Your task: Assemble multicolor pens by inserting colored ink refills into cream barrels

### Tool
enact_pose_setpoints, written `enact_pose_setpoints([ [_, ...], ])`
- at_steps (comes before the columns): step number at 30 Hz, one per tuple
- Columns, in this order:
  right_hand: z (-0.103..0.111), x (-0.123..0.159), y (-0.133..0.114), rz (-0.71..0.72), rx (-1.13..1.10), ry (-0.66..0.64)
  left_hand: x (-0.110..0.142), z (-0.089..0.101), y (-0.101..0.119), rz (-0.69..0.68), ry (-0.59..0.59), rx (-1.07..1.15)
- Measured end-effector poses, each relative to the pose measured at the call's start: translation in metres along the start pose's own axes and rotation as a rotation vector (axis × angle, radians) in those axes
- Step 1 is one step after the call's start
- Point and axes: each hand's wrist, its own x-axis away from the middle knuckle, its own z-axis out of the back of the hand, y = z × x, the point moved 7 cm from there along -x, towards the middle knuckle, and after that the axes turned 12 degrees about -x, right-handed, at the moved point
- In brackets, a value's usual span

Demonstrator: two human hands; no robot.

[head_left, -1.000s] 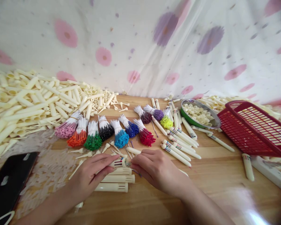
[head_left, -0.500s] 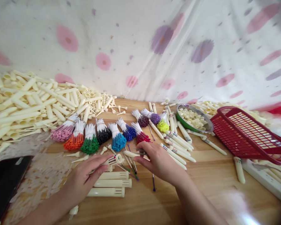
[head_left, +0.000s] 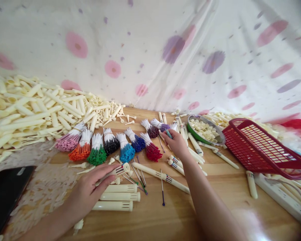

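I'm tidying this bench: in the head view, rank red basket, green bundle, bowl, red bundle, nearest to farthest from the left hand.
1. Green bundle, just beyond the left hand.
2. Red bundle, farther right.
3. Bowl, back right.
4. Red basket, far right.

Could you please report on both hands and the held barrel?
Left hand holding barrel, slotted end exposed. Right hand pinching small teal item near purple bundle. Loose refills lying between hands.

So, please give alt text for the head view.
The left hand holds a slotted cream pen barrel; the right hand, gripping something small and teal, is near purple refills. Around them lie coloured refill bundles and cream pen parts.
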Motion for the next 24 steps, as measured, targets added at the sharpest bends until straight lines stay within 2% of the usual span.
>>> enact_pose_setpoints([
  [13, -0.004, -0.028, -0.002, -0.015, 0.293, 0.032, 0.0, 0.0, -0.004, 0.039, 0.011, 0.019],
  [16, -0.017, -0.039, -0.005, 0.024, 0.335, 0.003, 0.001, -0.002, -0.006, 0.061, 0.004, 0.025],
  [21, -0.05, -0.057, -0.005, 0.031, 0.391, -0.136, 0.001, -0.003, -0.007, 0.051, 0.001, 0.035],
  [24, -0.045, -0.065, -0.006, -0.008, 0.408, -0.125, 0.0, -0.002, -0.007, 0.038, 0.002, 0.028],
])
